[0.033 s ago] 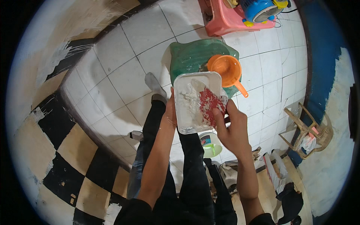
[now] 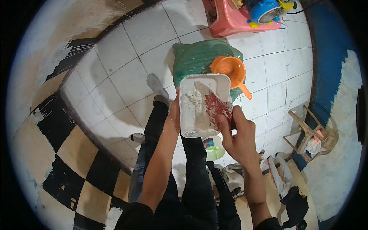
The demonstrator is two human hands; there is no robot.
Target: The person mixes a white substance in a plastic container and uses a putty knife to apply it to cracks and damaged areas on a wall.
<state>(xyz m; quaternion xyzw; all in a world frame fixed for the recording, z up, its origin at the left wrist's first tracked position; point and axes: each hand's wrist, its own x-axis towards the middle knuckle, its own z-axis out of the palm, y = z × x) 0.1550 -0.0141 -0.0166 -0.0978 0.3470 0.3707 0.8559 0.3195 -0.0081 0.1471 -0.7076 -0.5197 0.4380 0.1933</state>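
My left hand (image 2: 174,114) is closed around the left side of a white rectangular tray (image 2: 184,131), held level in front of me. White lumpy paste or powder (image 2: 194,102) lies in the tray's left and middle part. On the right, my right hand (image 2: 239,136) pinches a flat red scraper (image 2: 218,107), its thumb on top. White smears cover the scraper, whose blade reaches into the tray over its right rim. Just beyond the tray, an orange dipper (image 2: 232,69) with a handle rests on a green plastic stool (image 2: 191,53).
A pink plastic stool (image 2: 222,23) at the far side bears a blue fan (image 2: 264,13). Below the tray stands an open green-and-white tub (image 2: 215,152). A brown chair (image 2: 326,140) lies by the right wall. Another person's grey-socked foot (image 2: 155,84) is on the tiles at left.
My right hand and the red scraper have shifted slightly right and nearer to me. The tray has moved a little to the right. Both holds stay the same.
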